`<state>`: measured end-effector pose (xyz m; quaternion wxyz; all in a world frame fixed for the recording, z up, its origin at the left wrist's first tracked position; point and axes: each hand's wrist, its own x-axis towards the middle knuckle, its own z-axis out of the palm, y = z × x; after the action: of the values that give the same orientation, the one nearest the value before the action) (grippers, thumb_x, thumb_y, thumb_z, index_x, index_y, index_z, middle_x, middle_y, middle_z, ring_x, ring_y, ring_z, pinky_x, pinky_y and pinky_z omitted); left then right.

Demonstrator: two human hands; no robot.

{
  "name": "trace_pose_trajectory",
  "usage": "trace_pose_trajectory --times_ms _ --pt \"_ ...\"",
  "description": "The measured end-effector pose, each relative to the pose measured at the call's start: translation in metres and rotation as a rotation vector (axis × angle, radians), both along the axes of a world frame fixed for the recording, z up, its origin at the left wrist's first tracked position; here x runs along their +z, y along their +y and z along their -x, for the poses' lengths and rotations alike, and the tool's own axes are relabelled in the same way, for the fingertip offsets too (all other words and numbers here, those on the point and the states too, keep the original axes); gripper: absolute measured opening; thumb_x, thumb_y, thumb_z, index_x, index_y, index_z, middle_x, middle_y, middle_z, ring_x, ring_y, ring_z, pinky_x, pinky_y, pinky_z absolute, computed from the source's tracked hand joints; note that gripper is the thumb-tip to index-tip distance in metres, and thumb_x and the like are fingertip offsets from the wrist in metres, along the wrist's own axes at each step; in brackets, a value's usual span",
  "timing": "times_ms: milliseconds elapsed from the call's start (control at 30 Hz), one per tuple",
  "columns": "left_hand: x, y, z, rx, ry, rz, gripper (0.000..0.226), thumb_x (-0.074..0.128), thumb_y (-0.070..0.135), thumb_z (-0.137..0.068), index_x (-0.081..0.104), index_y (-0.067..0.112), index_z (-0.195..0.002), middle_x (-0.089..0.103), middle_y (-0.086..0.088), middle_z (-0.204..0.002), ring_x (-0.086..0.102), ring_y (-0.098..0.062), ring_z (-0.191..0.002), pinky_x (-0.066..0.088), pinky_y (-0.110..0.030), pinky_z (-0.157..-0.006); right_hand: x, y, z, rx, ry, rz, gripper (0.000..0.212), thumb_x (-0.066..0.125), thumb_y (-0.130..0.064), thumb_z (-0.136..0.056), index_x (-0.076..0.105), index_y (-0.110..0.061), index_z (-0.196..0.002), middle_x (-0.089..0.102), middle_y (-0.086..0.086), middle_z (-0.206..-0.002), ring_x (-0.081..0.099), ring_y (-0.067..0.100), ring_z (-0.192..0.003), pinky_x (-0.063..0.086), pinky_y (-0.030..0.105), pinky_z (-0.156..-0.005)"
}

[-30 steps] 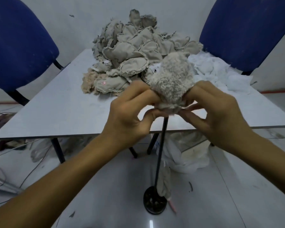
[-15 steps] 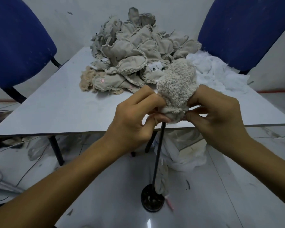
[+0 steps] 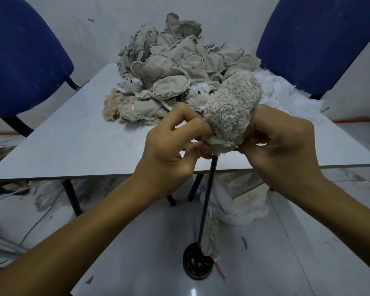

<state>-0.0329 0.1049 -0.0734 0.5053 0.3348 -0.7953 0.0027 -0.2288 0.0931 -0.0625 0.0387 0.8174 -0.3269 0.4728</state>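
A fuzzy beige plush piece [image 3: 233, 110] sits over the top of a thin black rod [image 3: 207, 195] that rises from a round black base [image 3: 198, 263] on the floor. My left hand [image 3: 171, 150] pinches the piece's lower hem on the left side. Opposite it, my right hand [image 3: 280, 144] grips the hem on the right, fingers curled under the fabric. The rod's tip is hidden inside the plush.
A grey table [image 3: 73, 146] carries a heap of flat beige fabric pieces [image 3: 171, 67], tan stuffing [image 3: 112, 105] and white fluff [image 3: 286, 92]. Two blue chairs [image 3: 19, 60] flank it. White bags [image 3: 244, 199] and wires [image 3: 9, 221] lie on the floor; a small fabric piece [image 3: 210, 238] leans on the rod.
Both hands have drawn the plush piece's hem lower down the rod. The piece now leans a little to the right, and my fingers are curled tighter under its edge.
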Motion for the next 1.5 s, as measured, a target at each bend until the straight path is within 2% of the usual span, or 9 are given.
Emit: trace_pose_trajectory --times_ms 200,400,500,633,967,1200,1333,1400,1500 --pt "-0.002 0.005 0.000 -0.028 -0.006 0.015 0.021 0.066 -0.021 -0.072 0.069 -0.004 -0.084 0.050 -0.006 -0.093 0.055 -0.012 -0.075 0.051 -0.014 -0.064 -0.006 0.004 0.000 -0.025 -0.001 0.005 0.020 0.076 0.017 -0.066 0.066 0.000 -0.069 0.062 0.008 -0.069 0.057 0.023 -0.062 0.047 0.038 -0.053" --pt "-0.007 0.010 0.002 -0.005 -0.026 -0.007 0.021 0.071 -0.024 -0.067 0.067 -0.005 -0.076 0.053 -0.004 -0.086 0.050 -0.014 -0.071 0.048 -0.025 -0.059 -0.017 0.011 -0.001 -0.031 -0.027 -0.002 0.019 0.073 0.018 -0.067 0.066 0.001 -0.068 0.061 0.007 -0.068 0.052 0.014 -0.064 0.045 0.028 -0.056" --pt "-0.008 0.013 0.001 0.026 -0.070 0.025 0.025 0.072 -0.026 -0.063 0.065 -0.003 -0.073 0.057 -0.009 -0.078 0.047 -0.017 -0.070 0.040 -0.020 -0.060 -0.021 0.014 -0.001 -0.037 -0.028 0.032 0.017 0.073 0.015 -0.070 0.065 0.000 -0.067 0.060 0.008 -0.067 0.053 0.018 -0.062 0.045 0.033 -0.053" --pt "-0.009 0.015 0.001 0.082 -0.100 0.041 0.029 0.068 -0.029 -0.058 0.064 -0.004 -0.073 0.057 -0.012 -0.077 0.047 -0.019 -0.070 0.036 -0.017 -0.062 -0.026 0.016 -0.005 -0.059 -0.045 0.072 0.011 0.073 0.010 -0.075 0.068 0.001 -0.071 0.062 0.010 -0.070 0.055 0.021 -0.062 0.044 0.028 -0.055" --pt "-0.025 0.009 0.009 0.092 0.023 -0.014 0.024 0.074 -0.021 -0.068 0.062 -0.002 -0.075 0.055 -0.006 -0.076 0.047 -0.016 -0.068 0.042 -0.027 -0.057 -0.040 0.012 -0.008 -0.080 -0.133 0.038 0.021 0.075 0.020 -0.069 0.067 0.001 -0.069 0.063 0.009 -0.067 0.061 0.027 -0.059 0.048 0.040 -0.049" --pt "-0.032 0.012 0.012 0.122 0.063 0.019 0.021 0.072 -0.021 -0.072 0.066 -0.003 -0.081 0.057 -0.004 -0.079 0.050 -0.012 -0.071 0.046 -0.026 -0.060 -0.044 0.013 -0.012 -0.097 -0.187 -0.013 0.027 0.073 0.024 -0.060 0.063 0.000 -0.066 0.060 0.008 -0.063 0.056 0.024 -0.056 0.043 0.037 -0.050" --pt "-0.038 0.015 0.016 0.165 0.076 0.056 0.022 0.071 -0.021 -0.072 0.067 -0.004 -0.083 0.054 0.001 -0.083 0.049 -0.009 -0.074 0.045 -0.022 -0.061 -0.045 0.013 -0.017 -0.093 -0.244 -0.068 0.021 0.070 0.021 -0.064 0.062 0.001 -0.066 0.060 0.009 -0.062 0.055 0.024 -0.055 0.042 0.040 -0.050" --pt "-0.040 0.013 0.016 0.157 0.097 0.058 0.020 0.071 -0.018 -0.075 0.067 -0.001 -0.085 0.052 0.005 -0.085 0.049 -0.007 -0.075 0.047 -0.025 -0.061 -0.046 0.013 -0.019 -0.078 -0.276 -0.095 0.020 0.070 0.019 -0.066 0.062 0.001 -0.065 0.059 0.008 -0.061 0.054 0.022 -0.055 0.042 0.038 -0.049" --pt "-0.042 0.011 0.016 0.126 0.193 0.016 0.023 0.070 -0.005 -0.083 0.063 0.014 -0.093 0.054 0.007 -0.084 0.053 -0.008 -0.073 0.049 -0.031 -0.061 -0.047 0.011 -0.023 -0.066 -0.327 -0.140 0.023 0.068 0.018 -0.064 0.058 -0.002 -0.060 0.054 0.000 -0.057 0.045 0.011 -0.053 0.035 0.024 -0.048"
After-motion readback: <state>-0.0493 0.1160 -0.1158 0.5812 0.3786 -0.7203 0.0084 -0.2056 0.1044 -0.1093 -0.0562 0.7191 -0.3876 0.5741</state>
